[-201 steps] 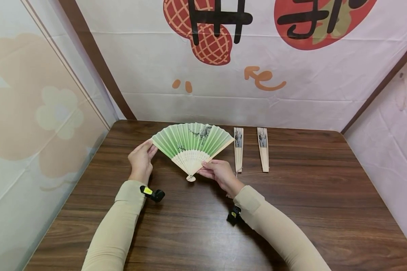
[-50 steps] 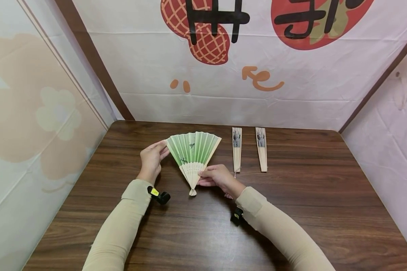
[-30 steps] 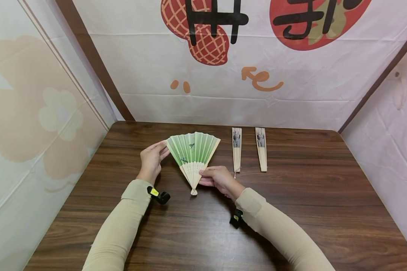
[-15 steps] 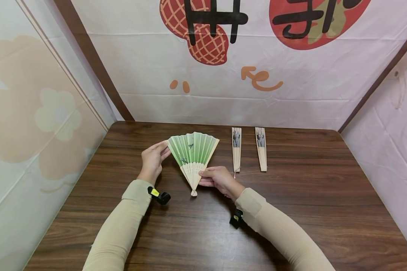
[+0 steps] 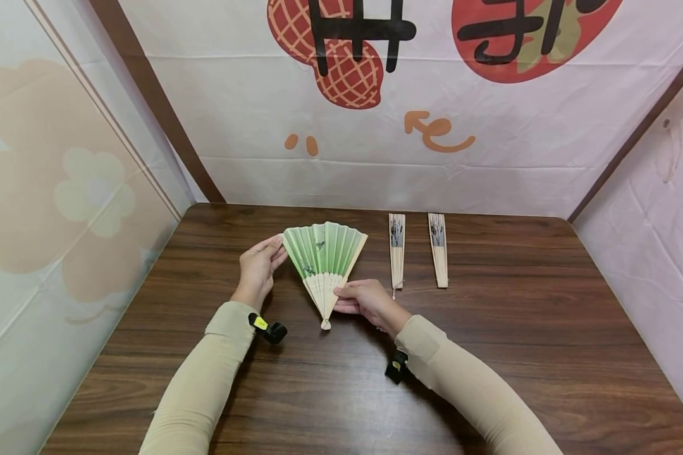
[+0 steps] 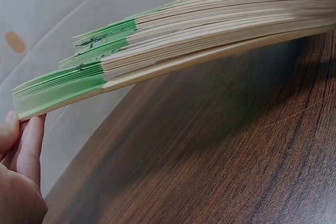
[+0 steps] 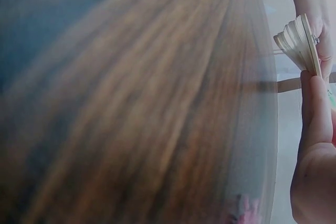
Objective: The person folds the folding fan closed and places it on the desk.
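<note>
A green folding fan (image 5: 324,253), partly spread, is held above the table between both hands, its pivot end toward the person. My left hand (image 5: 256,272) pinches the upper left corner of the fan between thumb and fingers. Lower on the opposite side, my right hand (image 5: 370,300) grips the pale outer rib, thumb on top. From the left wrist view, the fan (image 6: 173,40) appears edge-on, its ribs bunched in layers. The right wrist view catches the pale rib ends of the fan (image 7: 302,45) beyond my right hand (image 7: 317,145).
Two folded fans lie side by side at the back: one (image 5: 397,253) nearer the right hand, with a cord at its lower end, and another (image 5: 439,253) farther right. The brown wooden table (image 5: 518,347) meets a printed cloth backdrop (image 5: 375,177) behind.
Since the oldest frame the fan has folded in to a narrower spread and come slightly toward the person. The left hand has moved right. In the last second, it shifts only slightly.
</note>
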`<state>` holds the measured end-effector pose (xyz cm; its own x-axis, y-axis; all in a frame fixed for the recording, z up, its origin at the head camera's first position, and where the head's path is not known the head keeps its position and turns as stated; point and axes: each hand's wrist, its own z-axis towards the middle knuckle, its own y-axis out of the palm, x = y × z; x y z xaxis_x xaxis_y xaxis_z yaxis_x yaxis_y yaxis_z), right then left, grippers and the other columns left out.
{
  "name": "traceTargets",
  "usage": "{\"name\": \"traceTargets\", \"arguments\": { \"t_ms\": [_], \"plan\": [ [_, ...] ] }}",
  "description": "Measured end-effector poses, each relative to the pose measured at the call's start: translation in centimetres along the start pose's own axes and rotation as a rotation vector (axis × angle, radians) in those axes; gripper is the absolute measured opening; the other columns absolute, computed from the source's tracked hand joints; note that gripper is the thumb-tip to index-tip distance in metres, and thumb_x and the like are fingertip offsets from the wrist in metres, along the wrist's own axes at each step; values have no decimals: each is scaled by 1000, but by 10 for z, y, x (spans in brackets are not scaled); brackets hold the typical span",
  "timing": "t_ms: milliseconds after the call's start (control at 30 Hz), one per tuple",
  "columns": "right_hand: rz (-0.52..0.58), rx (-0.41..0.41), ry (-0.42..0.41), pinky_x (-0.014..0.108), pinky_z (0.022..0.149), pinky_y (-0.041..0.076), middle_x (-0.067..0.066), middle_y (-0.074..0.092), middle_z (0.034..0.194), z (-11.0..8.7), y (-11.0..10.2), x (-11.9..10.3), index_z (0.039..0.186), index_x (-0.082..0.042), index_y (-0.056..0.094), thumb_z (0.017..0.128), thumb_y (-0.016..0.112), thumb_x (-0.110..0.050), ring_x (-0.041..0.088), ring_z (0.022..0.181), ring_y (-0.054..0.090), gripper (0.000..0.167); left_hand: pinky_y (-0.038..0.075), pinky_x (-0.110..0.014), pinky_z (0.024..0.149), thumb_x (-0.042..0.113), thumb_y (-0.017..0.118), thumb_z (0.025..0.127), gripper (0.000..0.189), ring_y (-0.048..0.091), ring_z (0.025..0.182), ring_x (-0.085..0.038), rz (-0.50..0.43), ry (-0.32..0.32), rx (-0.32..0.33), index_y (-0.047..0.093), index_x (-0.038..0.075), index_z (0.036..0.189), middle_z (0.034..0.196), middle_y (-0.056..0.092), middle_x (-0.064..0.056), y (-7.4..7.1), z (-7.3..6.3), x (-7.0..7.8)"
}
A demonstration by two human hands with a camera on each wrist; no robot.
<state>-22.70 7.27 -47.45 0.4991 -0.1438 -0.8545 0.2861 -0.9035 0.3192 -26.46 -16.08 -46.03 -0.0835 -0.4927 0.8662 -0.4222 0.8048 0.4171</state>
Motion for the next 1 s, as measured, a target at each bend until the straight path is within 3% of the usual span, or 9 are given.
{"name": "traceTargets", "arguments": {
  "t_ms": [267, 533, 767, 1000],
  "plan": [
    [-5, -4, 20, 27, 75, 64, 2, 71, 73, 0, 0, 0, 116, 18, 59, 95, 56, 8, 13, 65, 72, 24, 62, -18, 74, 4, 60, 97, 26, 72, 74, -6, -22, -17, -24, 75, 17, 79, 80, 75, 4, 1, 0, -1],
    [2, -8, 53, 29, 76, 64, 1, 72, 72, 0, -1, -1, 114, 16, 61, 96, 56, 6, 13, 65, 72, 21, 62, -17, 74, 5, 60, 97, 26, 71, 73, -5, -49, -10, -40, 76, 16, 80, 79, 75, 4, 2, -3, 0],
    [8, -25, 90, 27, 76, 64, 0, 71, 71, 2, -1, -1, 99, 4, 64, 98, 54, 4, 12, 66, 71, 10, 61, -16, 72, 5, 61, 97, 24, 71, 71, -6, -97, -41, -83, 76, 14, 81, 80, 75, 3, 4, -4, 3],
    [7, -45, 103, 26, 77, 64, 0, 71, 71, 5, -3, 1, 91, -1, 62, 98, 53, 4, 11, 66, 71, 13, 61, -16, 72, 6, 61, 97, 25, 71, 71, -6, -101, -63, -98, 77, 15, 80, 79, 75, 3, 6, -4, 3]
  ]
}}
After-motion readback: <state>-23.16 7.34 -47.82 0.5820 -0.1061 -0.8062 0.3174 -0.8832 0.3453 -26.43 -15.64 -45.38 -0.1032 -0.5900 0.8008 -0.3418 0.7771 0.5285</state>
